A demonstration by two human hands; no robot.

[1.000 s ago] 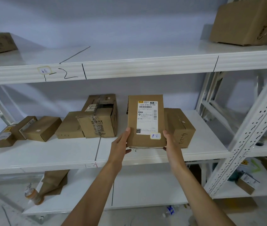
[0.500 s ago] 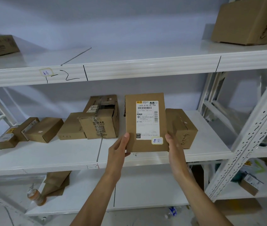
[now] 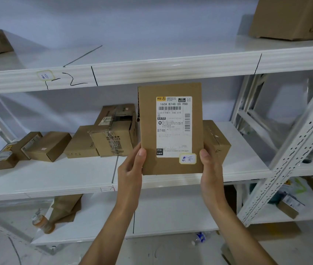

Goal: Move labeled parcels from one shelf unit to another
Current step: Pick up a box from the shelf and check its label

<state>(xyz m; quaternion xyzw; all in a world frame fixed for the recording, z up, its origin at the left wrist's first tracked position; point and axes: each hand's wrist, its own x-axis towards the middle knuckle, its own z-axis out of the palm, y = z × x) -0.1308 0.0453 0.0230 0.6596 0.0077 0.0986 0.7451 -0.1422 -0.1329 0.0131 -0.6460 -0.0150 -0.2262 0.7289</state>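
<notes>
I hold a flat brown cardboard parcel [image 3: 149, 131] upright in front of the middle shelf [image 3: 56, 176], its white shipping label and a small handwritten sticker facing me. My left hand [image 3: 130, 169] grips its lower left edge and my right hand [image 3: 210, 169] grips its lower right edge. The parcel is lifted off the shelf board, its top reaching toward the upper shelf's front rail [image 3: 152, 69]. A brown box [image 3: 216, 144] sits on the middle shelf right behind the parcel, partly hidden by it.
Several brown boxes [image 3: 111, 138] lie on the middle shelf to the left. Larger boxes [image 3: 289, 18] sit on the top shelf at right and far left. A second white shelf unit [image 3: 295, 146] stands at right, holding small parcels. Bottles lie on the floor and bottom shelf.
Both hands have raised the parcel higher and closer to me, so its face now stands more upright and looks larger. The boxes on the shelves have not moved.
</notes>
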